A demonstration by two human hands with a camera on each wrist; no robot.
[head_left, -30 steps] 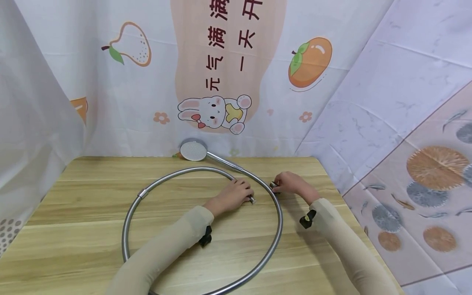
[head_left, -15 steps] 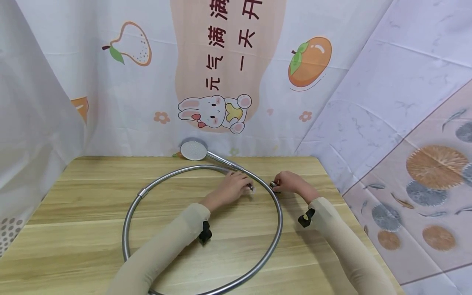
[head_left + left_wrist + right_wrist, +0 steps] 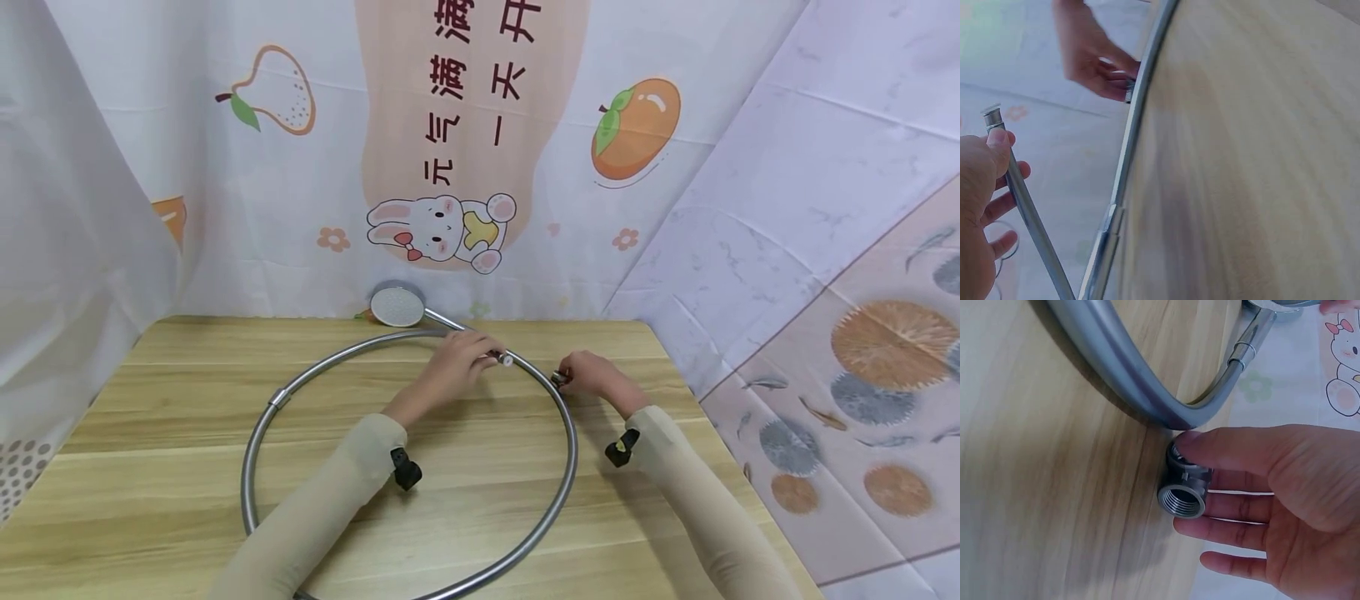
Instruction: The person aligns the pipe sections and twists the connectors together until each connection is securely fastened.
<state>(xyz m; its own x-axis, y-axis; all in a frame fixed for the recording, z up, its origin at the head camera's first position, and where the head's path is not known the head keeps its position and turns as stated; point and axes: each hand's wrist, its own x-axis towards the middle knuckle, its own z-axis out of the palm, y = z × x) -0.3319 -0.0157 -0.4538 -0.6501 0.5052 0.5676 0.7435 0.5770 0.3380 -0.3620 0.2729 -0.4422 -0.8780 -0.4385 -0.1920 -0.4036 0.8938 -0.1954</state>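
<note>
In the head view a metal shower hose [image 3: 572, 450] lies in a big loop on the table, joined to a shower head [image 3: 397, 307] at the back. My left hand [image 3: 457, 362] grips the hose's free end. Its metal end nut [image 3: 992, 117] sticks out past the thumb in the left wrist view. Further right, my right hand [image 3: 592, 375] pinches a dark threaded pipe fitting [image 3: 1194, 479] between thumb and fingers, just outside the loop. One round threaded opening of it shows in the right wrist view; the thumb covers part of another opening.
The wooden table [image 3: 165, 467] ends at a printed curtain [image 3: 285, 208] behind and a patterned cloth [image 3: 825, 417] on the right. A ring-shaped sleeve [image 3: 280, 398] sits on the hose at the left of the loop.
My left hand has moved back toward the shower head, raising the hose end so that its round face now shows. The right hand with the fitting has stayed nearly still.
</note>
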